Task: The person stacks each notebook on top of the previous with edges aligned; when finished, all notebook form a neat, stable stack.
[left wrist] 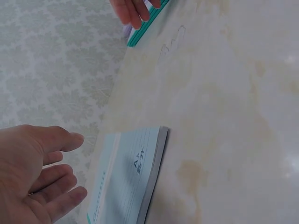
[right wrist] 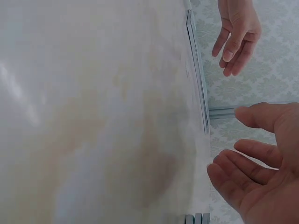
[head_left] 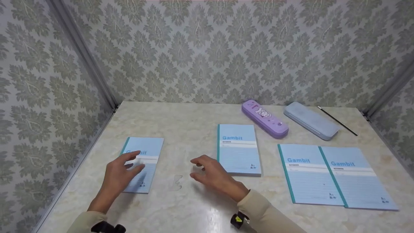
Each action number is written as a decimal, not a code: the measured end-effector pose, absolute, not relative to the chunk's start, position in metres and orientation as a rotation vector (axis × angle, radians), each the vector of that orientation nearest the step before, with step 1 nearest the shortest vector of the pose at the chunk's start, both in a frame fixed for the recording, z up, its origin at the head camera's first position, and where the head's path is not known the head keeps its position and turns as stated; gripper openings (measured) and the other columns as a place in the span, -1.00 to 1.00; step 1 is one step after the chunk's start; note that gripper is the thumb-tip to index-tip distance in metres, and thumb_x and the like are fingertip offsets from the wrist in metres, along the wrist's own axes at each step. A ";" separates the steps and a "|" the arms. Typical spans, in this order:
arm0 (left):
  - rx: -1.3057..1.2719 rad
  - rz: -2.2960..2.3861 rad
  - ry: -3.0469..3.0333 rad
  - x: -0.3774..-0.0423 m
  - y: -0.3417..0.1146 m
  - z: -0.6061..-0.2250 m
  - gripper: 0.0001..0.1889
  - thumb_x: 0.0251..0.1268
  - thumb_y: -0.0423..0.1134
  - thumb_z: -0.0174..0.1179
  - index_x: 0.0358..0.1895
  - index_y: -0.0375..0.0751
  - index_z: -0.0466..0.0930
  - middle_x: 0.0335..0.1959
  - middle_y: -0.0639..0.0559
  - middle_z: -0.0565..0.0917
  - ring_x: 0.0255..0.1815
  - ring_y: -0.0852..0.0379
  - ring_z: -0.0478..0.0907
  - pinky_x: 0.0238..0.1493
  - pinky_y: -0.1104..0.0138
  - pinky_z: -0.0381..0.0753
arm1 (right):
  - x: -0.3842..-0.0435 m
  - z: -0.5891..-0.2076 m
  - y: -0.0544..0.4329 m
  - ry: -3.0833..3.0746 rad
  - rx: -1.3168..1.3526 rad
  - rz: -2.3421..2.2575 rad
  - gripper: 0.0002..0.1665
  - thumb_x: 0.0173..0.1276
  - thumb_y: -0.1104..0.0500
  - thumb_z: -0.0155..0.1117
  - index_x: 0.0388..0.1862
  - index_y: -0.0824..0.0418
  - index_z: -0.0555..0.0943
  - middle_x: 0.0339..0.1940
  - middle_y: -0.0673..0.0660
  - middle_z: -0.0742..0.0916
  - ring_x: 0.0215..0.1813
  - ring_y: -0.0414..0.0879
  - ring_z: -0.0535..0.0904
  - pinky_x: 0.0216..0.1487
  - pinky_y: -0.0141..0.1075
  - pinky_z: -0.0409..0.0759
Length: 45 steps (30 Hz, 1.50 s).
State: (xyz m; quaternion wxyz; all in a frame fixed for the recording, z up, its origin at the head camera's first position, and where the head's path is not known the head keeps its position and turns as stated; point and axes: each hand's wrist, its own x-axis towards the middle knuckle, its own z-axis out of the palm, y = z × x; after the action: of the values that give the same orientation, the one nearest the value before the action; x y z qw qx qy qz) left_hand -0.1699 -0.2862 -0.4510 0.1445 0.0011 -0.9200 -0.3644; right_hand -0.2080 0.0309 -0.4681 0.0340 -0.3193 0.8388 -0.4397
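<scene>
Around nine o'clock on the pale, marble-patterned tabletop (head_left: pixel 181 126), a light-blue paper notebook with a teal spine and "Gambit" on its cover (head_left: pixel 149 171) lies flat beneath my left hand (head_left: pixel 118 174). That hand hovers over its near part, thumb and fingers apart, gripping nothing. My right hand (head_left: pixel 213 173) is likewise empty, its fingers loosely bent and parted from the thumb, over the table just left of a thick light-blue block of Gambit notebooks (head_left: pixel 239 150).

The block sits between one and two o'clock from my right hand, its near edge just beyond my wrist. It stands between that hand and a rounded purple pencil case with a white cartoon figure (head_left: pixel 265 119). Farther out at two o'clock come a grey-blue oblong case (head_left: pixel 310 121), then a thin black stick with a pale tip (head_left: pixel 338 120), both slanting. At three o'clock two more light-blue notebooks (head_left: pixel 336 178) lie side by side, meeting at the teal spine; whether they overlap I cannot tell. Between my hands the table bears a faint jagged mark (head_left: pixel 177 182). Leaf-patterned wallpaper (head_left: pixel 200 64) rises behind at twelve.
</scene>
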 end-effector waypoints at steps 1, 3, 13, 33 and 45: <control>0.013 -1.036 -2.662 -0.169 -0.289 -0.452 -0.47 0.28 -0.47 0.46 0.32 -0.46 0.60 0.26 -0.39 0.65 0.28 -0.34 0.61 0.17 -0.03 0.67 | -0.208 -0.469 0.028 2.573 -0.981 -1.349 -0.53 0.48 0.25 0.42 0.27 0.44 0.61 0.18 0.29 0.70 0.20 0.19 0.66 0.17 -0.10 0.68; 0.031 -1.014 -2.675 -0.169 -0.293 -0.454 -0.46 0.27 -0.47 0.47 0.33 -0.46 0.60 0.27 -0.40 0.64 0.29 -0.35 0.60 0.17 -0.04 0.67 | -0.207 -0.470 0.021 2.565 -0.975 -1.335 -0.52 0.48 0.23 0.43 0.28 0.43 0.62 0.18 0.28 0.70 0.20 0.19 0.66 0.17 -0.13 0.68; 0.084 -0.953 -2.717 -0.163 -0.319 -0.457 -0.41 0.28 -0.46 0.47 0.38 -0.46 0.54 0.36 -0.46 0.55 0.34 -0.42 0.53 0.21 -0.10 0.63 | -0.206 -0.472 -0.002 2.528 -0.892 -1.290 -0.49 0.48 0.17 0.47 0.30 0.37 0.63 0.15 0.22 0.71 0.20 0.05 0.66 0.23 -0.20 0.62; 0.451 -1.059 -2.845 -0.157 -0.353 -0.472 -0.30 0.35 -0.34 0.46 0.49 -0.46 0.41 0.42 -0.52 0.45 0.41 -0.45 0.44 0.33 -0.14 0.53 | -0.213 -0.479 -0.032 2.473 -0.887 -1.292 -0.49 0.52 0.14 0.42 0.38 0.29 0.63 0.24 0.10 0.71 0.26 -0.14 0.60 0.30 -0.29 0.55; 0.416 -1.062 -2.858 -0.158 -0.352 -0.472 -0.39 0.39 -0.35 0.42 0.42 -0.51 0.46 0.34 -0.48 0.55 0.35 -0.41 0.52 0.33 -0.13 0.52 | -0.210 -0.478 -0.054 2.467 -0.867 -1.188 -0.43 0.52 0.09 0.44 0.44 0.20 0.61 0.31 -0.03 0.68 0.30 -0.25 0.52 0.34 -0.34 0.49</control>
State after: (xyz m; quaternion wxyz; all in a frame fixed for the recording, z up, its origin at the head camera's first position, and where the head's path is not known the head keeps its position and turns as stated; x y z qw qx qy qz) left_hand -0.1583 -0.3524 -0.4716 0.0321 0.1352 -0.9283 -0.3448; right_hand -0.2097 -0.0543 -0.4784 0.1343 -0.2990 0.8512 -0.4099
